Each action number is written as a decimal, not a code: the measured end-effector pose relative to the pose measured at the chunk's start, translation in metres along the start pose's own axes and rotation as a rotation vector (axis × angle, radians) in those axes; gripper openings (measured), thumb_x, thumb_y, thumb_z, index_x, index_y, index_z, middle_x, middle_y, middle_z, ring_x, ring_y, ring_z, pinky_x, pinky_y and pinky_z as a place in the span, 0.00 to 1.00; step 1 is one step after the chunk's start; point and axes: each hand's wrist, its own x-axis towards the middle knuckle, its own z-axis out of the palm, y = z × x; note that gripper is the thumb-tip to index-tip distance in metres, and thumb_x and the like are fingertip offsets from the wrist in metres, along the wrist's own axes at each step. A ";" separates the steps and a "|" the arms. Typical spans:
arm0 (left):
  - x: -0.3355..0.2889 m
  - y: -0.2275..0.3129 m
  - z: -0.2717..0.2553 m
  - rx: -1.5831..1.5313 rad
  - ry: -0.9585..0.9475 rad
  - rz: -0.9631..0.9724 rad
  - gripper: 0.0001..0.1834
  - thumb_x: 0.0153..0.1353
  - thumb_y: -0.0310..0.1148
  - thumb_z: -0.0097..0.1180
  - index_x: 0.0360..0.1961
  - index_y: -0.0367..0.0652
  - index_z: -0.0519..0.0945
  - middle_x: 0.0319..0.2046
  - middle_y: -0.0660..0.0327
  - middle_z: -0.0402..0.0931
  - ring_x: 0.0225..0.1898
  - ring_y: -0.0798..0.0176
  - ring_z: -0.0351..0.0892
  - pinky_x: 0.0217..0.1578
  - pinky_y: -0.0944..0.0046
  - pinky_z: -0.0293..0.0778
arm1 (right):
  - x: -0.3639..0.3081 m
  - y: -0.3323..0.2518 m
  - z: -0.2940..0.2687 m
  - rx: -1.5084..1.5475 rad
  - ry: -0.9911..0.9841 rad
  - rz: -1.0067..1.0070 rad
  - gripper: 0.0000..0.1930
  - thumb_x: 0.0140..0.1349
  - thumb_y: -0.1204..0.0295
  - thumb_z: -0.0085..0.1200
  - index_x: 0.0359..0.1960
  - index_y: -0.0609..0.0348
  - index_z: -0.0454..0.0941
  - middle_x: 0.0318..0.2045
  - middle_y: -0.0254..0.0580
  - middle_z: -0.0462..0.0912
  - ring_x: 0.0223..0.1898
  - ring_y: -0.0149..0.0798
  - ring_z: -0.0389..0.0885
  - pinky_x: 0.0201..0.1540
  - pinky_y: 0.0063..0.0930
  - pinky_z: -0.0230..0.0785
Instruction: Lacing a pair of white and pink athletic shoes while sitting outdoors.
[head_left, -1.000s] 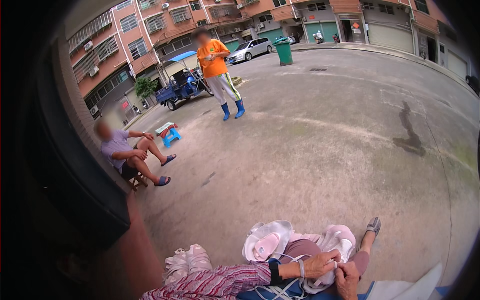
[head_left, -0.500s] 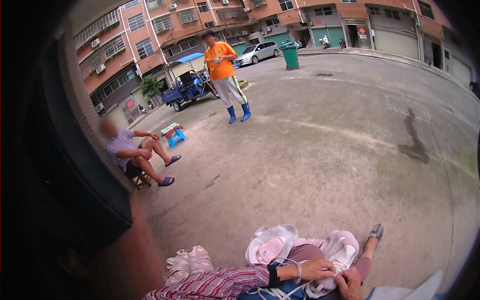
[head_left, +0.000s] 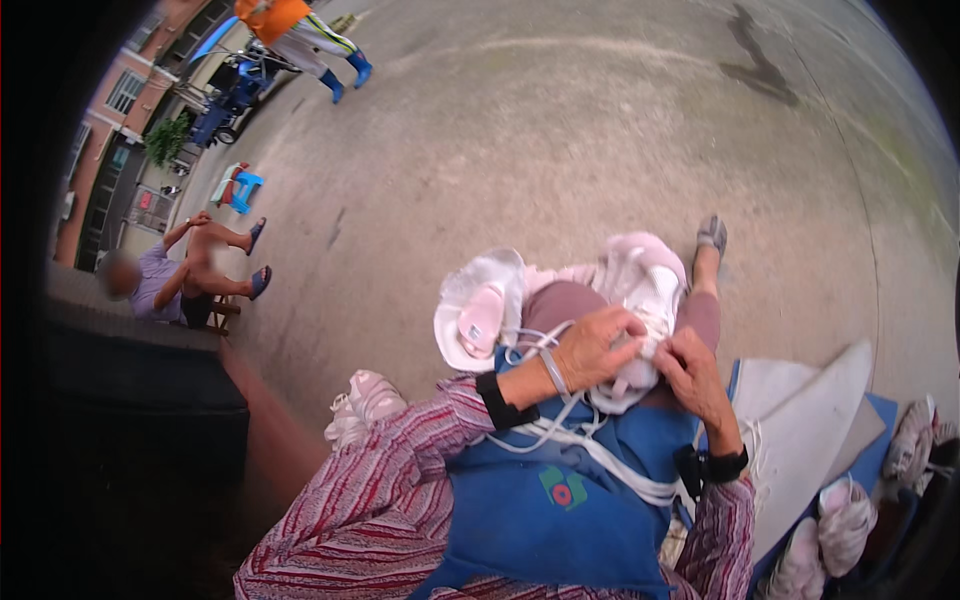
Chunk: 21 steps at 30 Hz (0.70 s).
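A pale pink and white sneaker (head_left: 650, 290) lies across my lap. Over its laced front, my left hand (head_left: 595, 350) is closed, thumb and fingertips pinching at the white shoelace (head_left: 545, 428). Facing it, my right hand (head_left: 695, 375) is closed too, its fingertips pinched at the same lacing; the tiny stretch between the fingers is hard to make out. Loose white laces trail over the blue apron (head_left: 560, 540). Left of the sneaker, by my knee, rests a white shoe-like piece with a pink insole (head_left: 480, 318).
More pale sneakers (head_left: 365, 405) lie at my left side, others (head_left: 845, 525) at my right beside a white sheet (head_left: 800, 420). A person (head_left: 165, 285) sits on a stool at left near a blue stool (head_left: 240, 192). Another person in blue boots (head_left: 320, 45) stands farther off on the concrete.
The view has tilted down, bringing the apron, both forearms and the right-side shoes into sight. Both hands stay close together at the sneaker's lacing.
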 end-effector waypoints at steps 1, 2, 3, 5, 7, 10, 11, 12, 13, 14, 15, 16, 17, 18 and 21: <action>-0.002 -0.003 -0.005 0.064 0.060 0.036 0.08 0.54 0.28 0.59 0.34 0.38 0.76 0.31 0.54 0.74 0.34 0.54 0.76 0.36 0.62 0.72 | 0.001 -0.001 -0.002 -0.012 -0.036 0.017 0.07 0.59 0.72 0.54 0.30 0.64 0.75 0.26 0.43 0.69 0.30 0.39 0.70 0.34 0.29 0.62; -0.001 0.000 -0.008 0.097 0.077 0.052 0.08 0.53 0.27 0.60 0.34 0.38 0.76 0.31 0.55 0.73 0.33 0.56 0.75 0.35 0.63 0.71 | -0.002 -0.001 -0.003 0.021 -0.018 0.028 0.07 0.59 0.72 0.54 0.30 0.64 0.75 0.26 0.41 0.69 0.29 0.38 0.69 0.34 0.28 0.62; -0.003 0.004 -0.010 0.091 0.020 -0.043 0.09 0.52 0.27 0.61 0.34 0.38 0.76 0.31 0.56 0.73 0.33 0.56 0.75 0.35 0.64 0.71 | -0.002 -0.003 -0.005 0.016 -0.020 0.016 0.07 0.59 0.72 0.54 0.30 0.64 0.75 0.26 0.41 0.70 0.29 0.38 0.69 0.34 0.27 0.62; -0.009 0.005 -0.011 0.148 -0.006 -0.056 0.10 0.52 0.27 0.62 0.35 0.38 0.77 0.32 0.56 0.73 0.34 0.57 0.76 0.35 0.64 0.73 | -0.002 -0.005 -0.005 0.060 -0.025 0.088 0.07 0.59 0.72 0.54 0.30 0.64 0.75 0.26 0.41 0.70 0.30 0.37 0.69 0.34 0.26 0.62; -0.011 0.004 -0.007 0.178 -0.004 -0.028 0.10 0.52 0.27 0.62 0.35 0.37 0.77 0.32 0.56 0.73 0.34 0.57 0.77 0.35 0.63 0.73 | -0.005 -0.004 -0.004 0.075 -0.022 0.126 0.07 0.59 0.71 0.54 0.30 0.64 0.75 0.26 0.40 0.70 0.30 0.36 0.69 0.34 0.26 0.62; -0.013 0.006 -0.005 0.224 -0.048 -0.021 0.10 0.52 0.26 0.61 0.36 0.37 0.77 0.32 0.55 0.73 0.34 0.57 0.78 0.35 0.64 0.74 | -0.010 0.000 -0.003 0.096 -0.030 0.154 0.08 0.60 0.70 0.55 0.30 0.64 0.75 0.26 0.38 0.70 0.29 0.33 0.68 0.33 0.24 0.62; -0.013 0.005 -0.005 0.261 -0.052 -0.016 0.10 0.52 0.26 0.61 0.36 0.37 0.77 0.32 0.55 0.73 0.34 0.57 0.78 0.35 0.64 0.74 | -0.013 0.003 -0.002 0.167 -0.029 0.189 0.08 0.60 0.70 0.55 0.30 0.63 0.75 0.26 0.37 0.70 0.28 0.33 0.68 0.33 0.24 0.61; -0.013 0.003 -0.005 0.299 -0.056 -0.011 0.09 0.53 0.25 0.61 0.35 0.37 0.77 0.32 0.55 0.73 0.33 0.57 0.78 0.35 0.64 0.74 | -0.015 0.005 -0.002 0.238 -0.029 0.223 0.08 0.59 0.70 0.55 0.30 0.63 0.75 0.25 0.37 0.70 0.27 0.32 0.67 0.32 0.23 0.61; -0.012 0.002 -0.006 0.296 -0.059 -0.015 0.09 0.53 0.25 0.61 0.35 0.37 0.77 0.32 0.55 0.73 0.33 0.57 0.78 0.35 0.64 0.74 | -0.016 0.006 -0.002 0.239 -0.030 0.228 0.08 0.59 0.70 0.55 0.30 0.63 0.75 0.25 0.37 0.70 0.27 0.32 0.67 0.32 0.23 0.61; -0.009 0.000 -0.007 0.292 -0.096 -0.044 0.08 0.53 0.25 0.60 0.34 0.37 0.76 0.32 0.55 0.73 0.33 0.56 0.78 0.34 0.63 0.74 | -0.018 0.007 -0.002 0.237 -0.029 0.240 0.09 0.60 0.69 0.56 0.30 0.63 0.75 0.25 0.36 0.69 0.27 0.31 0.67 0.31 0.23 0.61; -0.007 -0.001 -0.008 0.288 -0.133 -0.073 0.07 0.53 0.25 0.59 0.34 0.37 0.76 0.31 0.54 0.73 0.32 0.56 0.78 0.33 0.63 0.73 | -0.018 0.007 -0.002 0.234 -0.028 0.251 0.09 0.60 0.69 0.56 0.30 0.63 0.75 0.25 0.36 0.69 0.26 0.31 0.66 0.30 0.22 0.60; -0.004 -0.001 -0.008 0.284 -0.139 -0.076 0.07 0.53 0.25 0.59 0.34 0.37 0.76 0.31 0.54 0.73 0.32 0.56 0.78 0.33 0.63 0.73 | -0.018 0.006 -0.003 0.236 -0.027 0.258 0.09 0.60 0.69 0.56 0.30 0.63 0.75 0.25 0.36 0.69 0.26 0.31 0.66 0.30 0.22 0.60; -0.001 0.000 -0.008 0.309 -0.150 -0.065 0.07 0.53 0.24 0.59 0.33 0.37 0.75 0.31 0.54 0.73 0.31 0.55 0.78 0.32 0.62 0.73 | -0.016 0.004 -0.003 0.160 -0.012 0.215 0.09 0.59 0.69 0.56 0.30 0.63 0.74 0.25 0.37 0.69 0.27 0.32 0.67 0.30 0.23 0.61; 0.000 0.002 -0.008 0.333 -0.160 -0.055 0.06 0.54 0.24 0.58 0.32 0.37 0.75 0.30 0.54 0.73 0.30 0.54 0.77 0.31 0.61 0.72 | -0.016 0.002 -0.002 0.084 0.002 0.170 0.08 0.59 0.70 0.56 0.29 0.63 0.74 0.25 0.39 0.70 0.27 0.33 0.68 0.31 0.24 0.61; 0.003 0.006 -0.023 0.400 -0.057 0.100 0.05 0.54 0.22 0.57 0.32 0.37 0.74 0.30 0.53 0.73 0.29 0.52 0.76 0.29 0.60 0.71 | -0.012 -0.009 -0.001 -0.115 0.049 0.067 0.08 0.58 0.71 0.56 0.29 0.64 0.74 0.26 0.44 0.71 0.28 0.41 0.71 0.32 0.29 0.64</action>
